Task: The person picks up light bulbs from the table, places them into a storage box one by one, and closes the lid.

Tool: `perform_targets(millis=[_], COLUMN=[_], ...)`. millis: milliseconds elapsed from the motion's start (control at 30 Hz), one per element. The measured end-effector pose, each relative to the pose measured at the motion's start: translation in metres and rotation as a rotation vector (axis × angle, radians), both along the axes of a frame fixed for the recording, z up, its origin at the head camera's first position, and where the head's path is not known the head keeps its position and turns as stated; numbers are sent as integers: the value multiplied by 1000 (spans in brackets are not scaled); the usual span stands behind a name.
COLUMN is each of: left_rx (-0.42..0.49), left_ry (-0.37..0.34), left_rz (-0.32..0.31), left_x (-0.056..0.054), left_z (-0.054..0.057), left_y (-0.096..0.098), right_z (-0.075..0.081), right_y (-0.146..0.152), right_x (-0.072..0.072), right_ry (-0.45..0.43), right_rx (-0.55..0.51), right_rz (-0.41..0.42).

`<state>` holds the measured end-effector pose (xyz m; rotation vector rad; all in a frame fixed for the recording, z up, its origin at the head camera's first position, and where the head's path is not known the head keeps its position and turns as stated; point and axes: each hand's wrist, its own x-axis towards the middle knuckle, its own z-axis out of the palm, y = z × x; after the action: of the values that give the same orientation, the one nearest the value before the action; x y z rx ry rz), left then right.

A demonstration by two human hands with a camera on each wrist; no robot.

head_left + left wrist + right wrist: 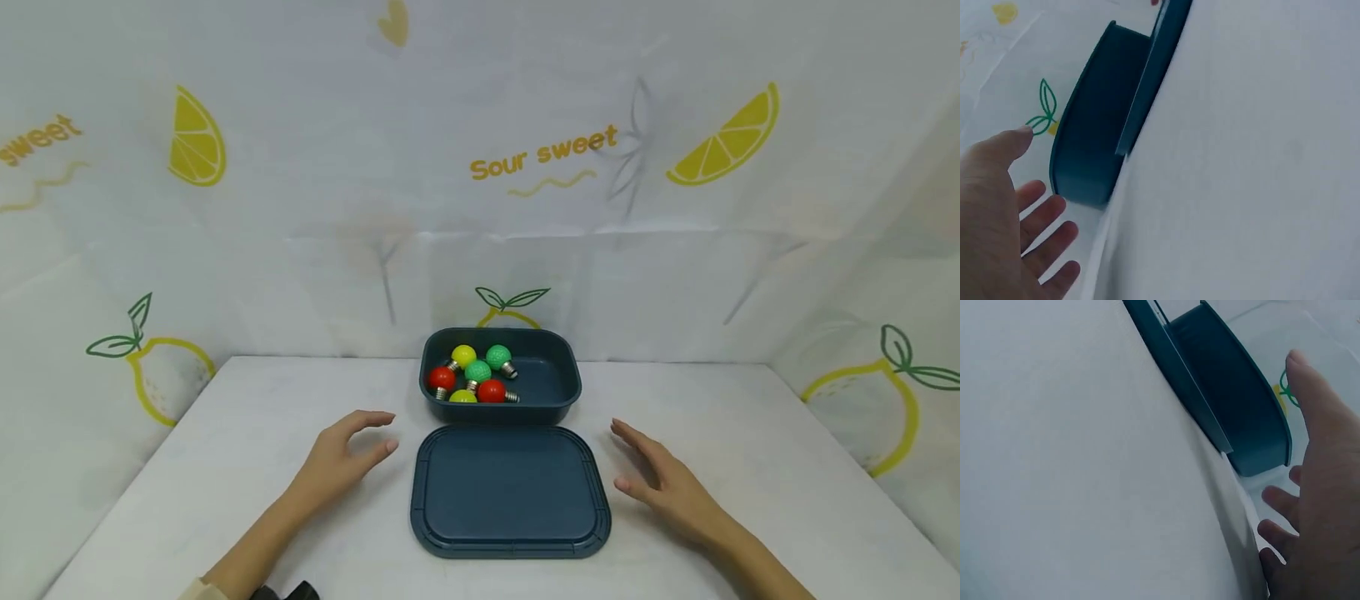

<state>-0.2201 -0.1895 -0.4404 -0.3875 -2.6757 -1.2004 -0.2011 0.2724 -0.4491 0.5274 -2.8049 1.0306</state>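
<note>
A dark blue box (pixel 543 379) stands toward the back of the table. In its left part lie several small round bulbs with metal screw bases: a red bulb (pixel 442 378), a green bulb (pixel 477 372) and a yellow bulb (pixel 463 356) among them. Flat on the table in front of the box is a dark blue lid (pixel 512 492). My left hand (pixel 339 460) is held to the left of the lid, apart from it, with relaxed fingers and nothing in them. To the lid's right, my right hand (pixel 670 492) is likewise apart and holds nothing.
A white cloth covers the table (pixel 322 546). Behind it hangs a white sheet (pixel 337 283) printed with lemons and words. A small black object (pixel 302 591) shows at the bottom edge, near the left forearm.
</note>
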Motion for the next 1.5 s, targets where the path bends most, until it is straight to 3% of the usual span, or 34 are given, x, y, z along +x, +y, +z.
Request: perform_targets(millis=[133,233,367,433,667,833,1067,1267,1333,1500], left_rx=[20,-105,-289,-337,-402,-418,-344,-126,-96,-19], left_ry=[-90,-130,-94,-60,-11,-23,-59,-196,-209,-131], left_rz=[-15,-74,-179,-225,-316,-302,-285,-318,-332,-371], left_x=[3,5,7,8,17,19,21,32,36,44], left_z=[-12,-17,-20,-21,-22,-22,-19,-17,-16,-15], left_y=[-1,-1,-1,1,21,35,36,32,33,37], right_z=[-9,-15,-18,-17,-15,-13,-8,-9,-10,-10], right_y=[5,7,8,6,-5,-12,-14,-13,-15,-28], right_x=[3,4,4,3,5,7,10,14,16,22], right_ry=[87,164,216,228,253,262,196,149,175,311], right_rx=[-13,48,140,178,254,275,226,-71,-184,-320], right_rz=[99,130,163,175,203,192,188,288,308,283])
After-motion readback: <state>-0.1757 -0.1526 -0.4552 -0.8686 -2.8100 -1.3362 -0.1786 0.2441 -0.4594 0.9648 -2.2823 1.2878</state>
